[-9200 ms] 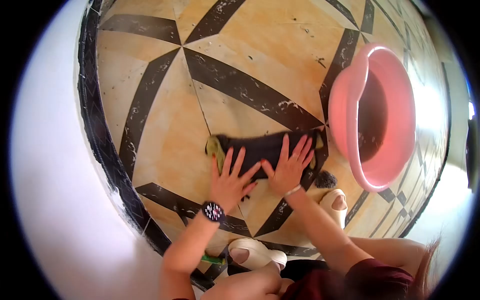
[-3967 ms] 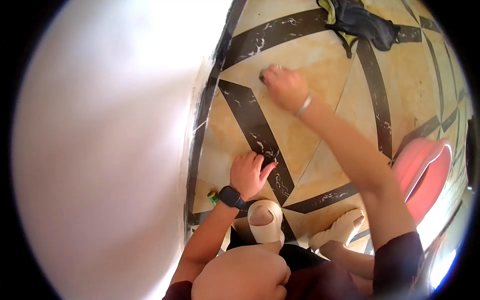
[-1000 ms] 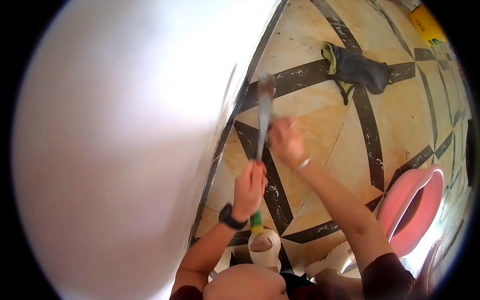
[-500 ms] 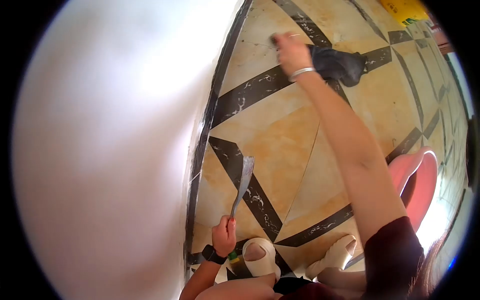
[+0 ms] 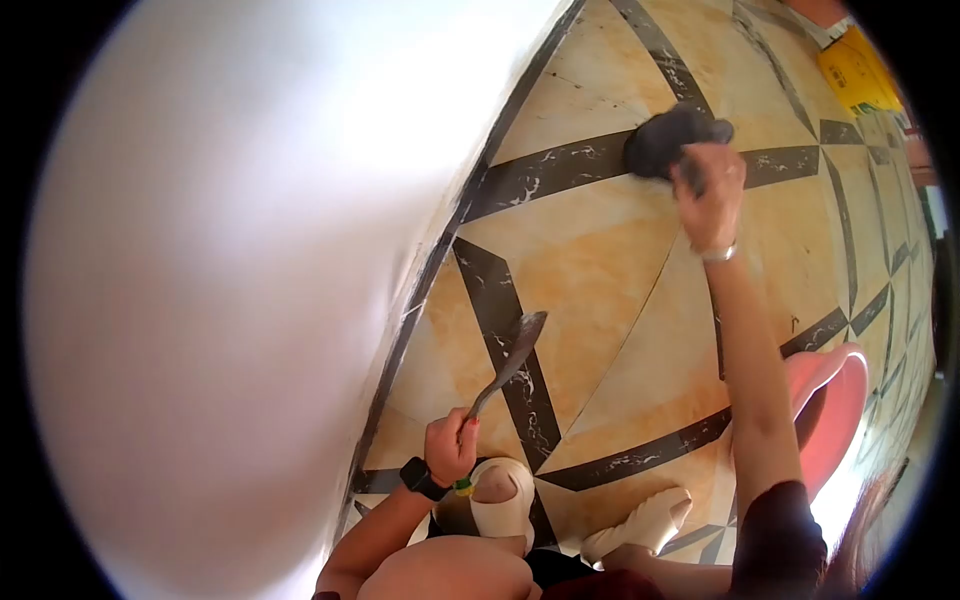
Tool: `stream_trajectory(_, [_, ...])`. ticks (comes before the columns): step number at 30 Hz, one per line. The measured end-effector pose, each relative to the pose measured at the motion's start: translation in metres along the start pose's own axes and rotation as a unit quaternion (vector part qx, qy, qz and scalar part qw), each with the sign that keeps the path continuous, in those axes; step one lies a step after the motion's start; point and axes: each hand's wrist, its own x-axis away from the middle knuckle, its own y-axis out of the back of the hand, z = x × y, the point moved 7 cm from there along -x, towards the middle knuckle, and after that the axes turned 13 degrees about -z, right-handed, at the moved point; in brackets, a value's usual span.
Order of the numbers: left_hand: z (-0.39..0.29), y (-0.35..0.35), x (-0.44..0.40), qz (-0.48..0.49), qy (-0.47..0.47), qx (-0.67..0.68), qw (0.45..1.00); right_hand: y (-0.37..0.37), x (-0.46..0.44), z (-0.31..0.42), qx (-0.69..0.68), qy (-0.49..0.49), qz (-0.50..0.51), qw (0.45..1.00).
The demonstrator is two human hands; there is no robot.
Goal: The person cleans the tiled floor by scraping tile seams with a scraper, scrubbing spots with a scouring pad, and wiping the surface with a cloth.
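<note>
Obs., remote feed. Main change: the right hand [image 5: 712, 205] has come across from the floor on the left of the dark cloth [image 5: 662, 147] to its near right side. The cloth lay flatter and longer a moment ago; it now shows as a rounded, bunched mass on the far part of the tiled floor [image 5: 600, 300], over a dark tile band.

Right fingers: curled, narrow, around a small dark wad [image 5: 692, 174]. Material unclear. The hand overlaps the cloth from my viewpoint; motion blur leaves me unable to tell whether the fingers also grip it, or whether any of it is off the floor.

Left hand [image 5: 451, 447]: near, left of centre, closed on a scraper with its handle end [image 5: 463, 487] showing green and yellow below the fist. The flat metal blade [image 5: 524, 337] points far and slightly right. Blade-to-tile contact: cannot tell. The tool is at much the same angle as in the previous frame.

Surroundings: pink basin [image 5: 858, 385] at right, partly behind the right forearm; yellow container [image 5: 858, 72] at far right; white wall [image 5: 220, 280] along the left; dark specks on the tiles at far left of the cloth.

Judgement: the active contact has shifted from bare tile to the cloth, with the scraper apparently idle. Both hands are occupied, so I rate a firm hold on the cloth as awkward with the wad in the same fingers.
</note>
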Motion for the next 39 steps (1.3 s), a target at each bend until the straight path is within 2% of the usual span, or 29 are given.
stream_trajectory(2, [0.004, 0.006, 0.007, -0.026, -0.006, 0.017, 1.0, -0.004, 0.025, 0.063, -0.027, -0.014, 0.06, 0.998])
stream_trajectory(4, [0.006, 0.01, 0.015, -0.048, -0.021, 0.027, 0.998, -0.014, 0.057, 0.134, -0.114, 0.058, 0.115, 0.985])
stream_trajectory(5, [0.004, 0.012, 0.018, -0.058, -0.032, 0.022, 0.998, -0.019, 0.075, 0.169, -0.159, 0.09, 0.146, 0.972])
stream_trajectory(6, [0.002, 0.015, 0.02, -0.067, -0.044, 0.018, 0.997, -0.031, 0.098, 0.198, -0.226, 0.093, 0.23, 0.942])
stream_trajectory(8, [-0.003, 0.017, 0.021, -0.07, -0.043, 0.028, 0.996, -0.064, 0.167, 0.253, -0.274, 0.071, 0.333, 0.899])
stream_trajectory(9, [-0.004, 0.016, 0.02, -0.062, -0.031, 0.045, 0.997, -0.063, 0.176, 0.275, -0.258, 0.131, 0.356, 0.888])
stream_trajectory(11, [-0.005, 0.01, 0.019, -0.048, 0.0, 0.08, 0.996, -0.072, 0.18, 0.283, -0.291, 0.086, 0.34, 0.89])
stream_trajectory(14, [0.001, 0.0, 0.013, -0.032, 0.062, 0.074, 0.995, -0.099, 0.171, 0.252, -0.282, 0.141, 0.308, 0.898])
stream_trajectory(16, [0.01, -0.002, 0.014, -0.024, 0.08, 0.083, 0.993, -0.129, 0.127, 0.189, -0.241, 0.083, 0.28, 0.926])
stream_trajectory(17, [0.012, -0.005, 0.012, -0.023, 0.091, 0.086, 0.992, -0.15, 0.101, 0.15, -0.07, 0.109, 0.297, 0.946])
stream_trajectory(18, [0.009, -0.007, 0.007, -0.019, 0.087, 0.081, 0.993, -0.162, 0.072, 0.102, -0.057, 0.05, 0.282, 0.956])
stream_trajectory(20, [-0.001, -0.005, 0.0, -0.015, 0.078, 0.071, 0.994, -0.18, 0.02, 0.008, 0.103, -0.042, 0.349, 0.931])
stream_trajectory(21, [0.001, -0.005, -0.002, -0.01, 0.074, 0.047, 0.996, -0.176, 0.011, -0.036, 0.152, -0.073, 0.305, 0.937])
stream_trajectory(22, [0.007, -0.004, -0.004, -0.007, 0.068, 0.025, 0.997, -0.168, 0.006, -0.073, 0.155, -0.124, 0.36, 0.911])
stream_trajectory(23, [0.01, -0.004, -0.008, -0.007, 0.062, 0.006, 0.998, -0.143, 0.0, -0.095, 0.195, -0.154, 0.372, 0.894])
stream_trajectory(24, [0.002, -0.005, -0.015, 0.001, 0.045, -0.03, 0.999, -0.132, 0.012, -0.133, 0.239, -0.153, 0.343, 0.895])
stream_trajectory(25, [-0.01, -0.006, -0.024, 0.01, 0.031, -0.065, 0.997, -0.106, 0.018, -0.163, 0.297, -0.211, 0.366, 0.856])
stream_trajectory(27, [-0.02, -0.014, -0.031, 0.009, 0.004, -0.078, 0.997, -0.038, 0.011, -0.199, 0.396, -0.244, 0.29, 0.837])
stream_trajectory(28, [-0.015, -0.018, -0.032, 0.002, -0.009, -0.06, 0.998, -0.007, 0.011, -0.212, 0.396, -0.23, 0.185, 0.87])
stream_trajectory(31, [-0.008, -0.031, -0.022, 0.015, 0.021, -0.01, 1.0, 0.056, 0.023, -0.211, 0.325, -0.254, 0.101, 0.905])
stream_trajectory(32, [-0.004, -0.036, -0.022, 0.021, 0.035, 0.003, 0.999, 0.07, 0.029, -0.198, 0.312, -0.229, 0.068, 0.92])
stream_trajectory(34, [0.003, -0.044, -0.02, 0.013, 0.032, 0.034, 0.999, 0.093, 0.041, -0.14, 0.279, -0.179, -0.004, 0.943])
stream_trajectory(36, [0.006, -0.05, -0.021, 0.014, 0.035, 0.053, 0.998, 0.1, 0.068, -0.069, 0.263, -0.123, -0.03, 0.957])
stream_trajectory(37, [0.007, -0.055, -0.023, 0.021, 0.041, 0.058, 0.997, 0.097, 0.092, -0.04, 0.263, -0.088, -0.038, 0.96])
stream_trajectory(39, [0.005, -0.061, -0.021, 0.033, 0.049, 0.073, 0.996, 0.083, 0.15, 0.008, 0.18, -0.164, 0.057, 0.968])
